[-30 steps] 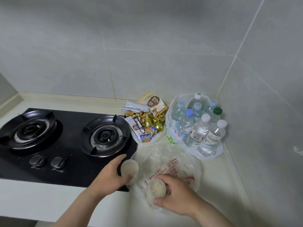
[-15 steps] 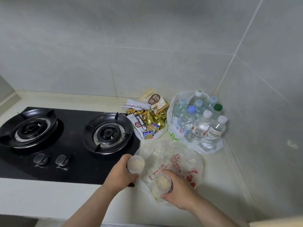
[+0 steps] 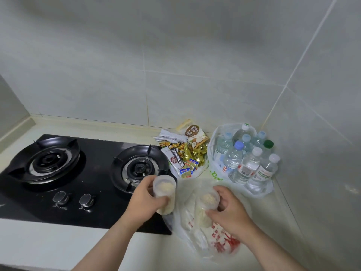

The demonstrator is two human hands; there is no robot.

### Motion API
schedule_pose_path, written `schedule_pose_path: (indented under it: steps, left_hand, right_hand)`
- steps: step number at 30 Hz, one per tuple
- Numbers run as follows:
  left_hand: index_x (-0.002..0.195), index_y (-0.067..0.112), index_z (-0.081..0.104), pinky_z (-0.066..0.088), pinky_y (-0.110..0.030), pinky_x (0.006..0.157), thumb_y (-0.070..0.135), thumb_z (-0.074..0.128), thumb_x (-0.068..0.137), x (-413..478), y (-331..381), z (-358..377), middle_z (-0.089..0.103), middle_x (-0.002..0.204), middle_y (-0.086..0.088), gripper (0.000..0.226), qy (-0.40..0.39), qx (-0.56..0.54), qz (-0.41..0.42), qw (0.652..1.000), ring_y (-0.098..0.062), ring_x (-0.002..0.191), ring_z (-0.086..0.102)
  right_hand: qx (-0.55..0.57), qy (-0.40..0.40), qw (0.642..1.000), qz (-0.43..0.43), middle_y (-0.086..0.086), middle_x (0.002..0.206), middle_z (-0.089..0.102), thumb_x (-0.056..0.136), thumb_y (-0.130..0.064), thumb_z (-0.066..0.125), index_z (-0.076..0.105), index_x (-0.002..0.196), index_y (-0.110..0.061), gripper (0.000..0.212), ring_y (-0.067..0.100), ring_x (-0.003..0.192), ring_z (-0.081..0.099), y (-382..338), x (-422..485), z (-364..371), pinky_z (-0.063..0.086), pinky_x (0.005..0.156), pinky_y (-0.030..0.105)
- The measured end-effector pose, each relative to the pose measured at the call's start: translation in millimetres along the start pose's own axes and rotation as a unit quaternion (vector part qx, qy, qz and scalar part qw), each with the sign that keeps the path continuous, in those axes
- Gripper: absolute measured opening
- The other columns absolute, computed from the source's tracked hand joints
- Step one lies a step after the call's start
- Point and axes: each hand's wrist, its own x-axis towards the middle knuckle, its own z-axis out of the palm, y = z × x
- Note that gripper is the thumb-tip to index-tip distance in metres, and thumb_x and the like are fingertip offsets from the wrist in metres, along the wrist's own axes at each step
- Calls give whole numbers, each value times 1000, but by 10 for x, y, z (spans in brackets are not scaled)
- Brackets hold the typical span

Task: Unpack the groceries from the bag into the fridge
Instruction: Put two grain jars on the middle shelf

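Left hand (image 3: 144, 198) gripped first tub (image 3: 164, 189) | right hand (image 3: 232, 214) gripped second tub (image 3: 209, 199) | we had raised both from the plastic bag (image 3: 220, 243), fridge-bound

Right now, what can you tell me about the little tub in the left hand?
The tub is small, round and made of cloudy see-through plastic, seemingly lidded. Pale crumbly food fills it; what kind is unclear. It sits nearly upright in the left hand, whose fingers and thumb curl round its side. It shows over the right front of the gas hob. Nothing else touches it.
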Motion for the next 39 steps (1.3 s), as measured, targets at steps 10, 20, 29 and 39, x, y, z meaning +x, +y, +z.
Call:
schedule_pose_path:
  steps: [10, 20, 29, 39]
  left_hand:
    - [109, 31, 63, 57, -31, 78, 12, 82, 70, -61, 709, -830, 73, 102, 8, 47, 67, -54, 69, 994, -10, 94, 69]
    - [107, 27, 65, 57, -29, 78, 3, 75, 78, -532, 1018, -1750, 74, 97, 11, 39, 186, -49, 111, 975, -6, 90, 70]
    - [106, 27, 66, 57, -32, 76, 22, 76, 62, -1212, 1017, -2231, 75, 97, 8, 46, 312, -52, 105, 943, -9, 89, 71]
    - [106, 32, 65, 55, -18, 66, 8, 81, 75, -2056, 1002, -2209, 72, 96, 18, 43, 479, -5, 64, 875, -4, 88, 68]
  right_hand:
    - [81, -35, 989, -123, -19, 102, 72, 79, 1, 75, 62, 108, -33, 47, 1, 97, 67, -1383, 164, 267, 54, 83, 23]
    - [149, -122, 955, -227, -10, 101, 75, 78, 4, 74, 67, 102, -24, 38, 7, 98, 69, -2224, 210, 939, 54, 77, 20]
    - [139, -243, 917, -285, -11, 103, 74, 78, -2, 77, 68, 104, -29, 38, 7, 98, 69, -2635, 42, 1591, 54, 82, 27]
    - [133, -389, 859, -306, -7, 107, 74, 75, -5, 80, 67, 113, -24, 44, 11, 102, 68, -2815, -152, 2010, 55, 90, 36]
